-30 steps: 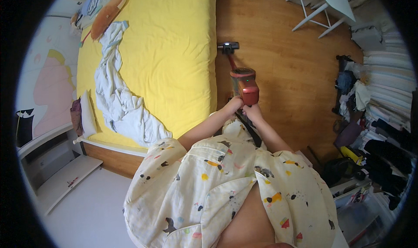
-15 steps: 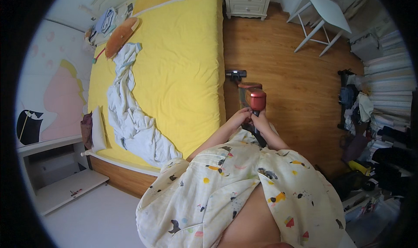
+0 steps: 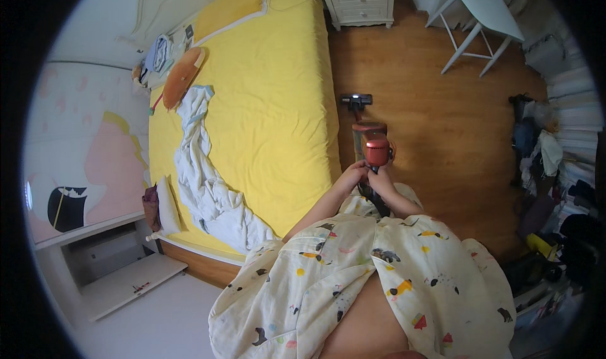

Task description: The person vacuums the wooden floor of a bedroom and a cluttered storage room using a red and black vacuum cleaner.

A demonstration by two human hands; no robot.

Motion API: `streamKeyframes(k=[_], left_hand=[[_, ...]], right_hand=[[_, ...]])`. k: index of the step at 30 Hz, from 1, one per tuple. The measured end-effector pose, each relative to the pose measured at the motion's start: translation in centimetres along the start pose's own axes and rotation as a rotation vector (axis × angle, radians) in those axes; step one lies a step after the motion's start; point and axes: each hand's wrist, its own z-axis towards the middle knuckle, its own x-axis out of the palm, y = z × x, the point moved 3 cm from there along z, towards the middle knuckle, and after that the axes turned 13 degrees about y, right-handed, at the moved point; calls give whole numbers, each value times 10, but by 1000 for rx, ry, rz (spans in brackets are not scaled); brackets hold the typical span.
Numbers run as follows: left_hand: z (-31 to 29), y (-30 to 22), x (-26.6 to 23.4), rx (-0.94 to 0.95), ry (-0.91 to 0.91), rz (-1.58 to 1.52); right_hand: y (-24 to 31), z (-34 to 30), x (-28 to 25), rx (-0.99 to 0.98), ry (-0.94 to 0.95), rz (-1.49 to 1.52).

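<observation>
Two hands meet, your right hand [image 3: 382, 181] curled firmly round the dark handle [image 3: 375, 169] of the red-and-black stick vacuum [image 3: 377, 149], your left hand [image 3: 353, 175] alongside, its closure unclear, probably for steadiness, the flat black head [image 3: 358, 99] facing far on brown wooden floor [image 3: 435, 132] right of the yellow-sheeted bed [image 3: 271, 113].

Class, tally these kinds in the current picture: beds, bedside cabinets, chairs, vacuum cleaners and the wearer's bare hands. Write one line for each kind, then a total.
Yellow-covered bed: 1
White bedside cabinet: 1
White chair: 1
Red and black vacuum cleaner: 1
Bare hands: 2 (left hand, right hand)
Total: 6
</observation>
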Motion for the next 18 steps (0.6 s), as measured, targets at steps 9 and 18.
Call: streamKeyframes(k=[9,18], left_hand=[[71,-67,1,-103,52,6],[128,-84,5,-6,-141,251]], right_hand=[[83,38,-48,63,34,168],[72,91,-78,-67,-17,-61]])
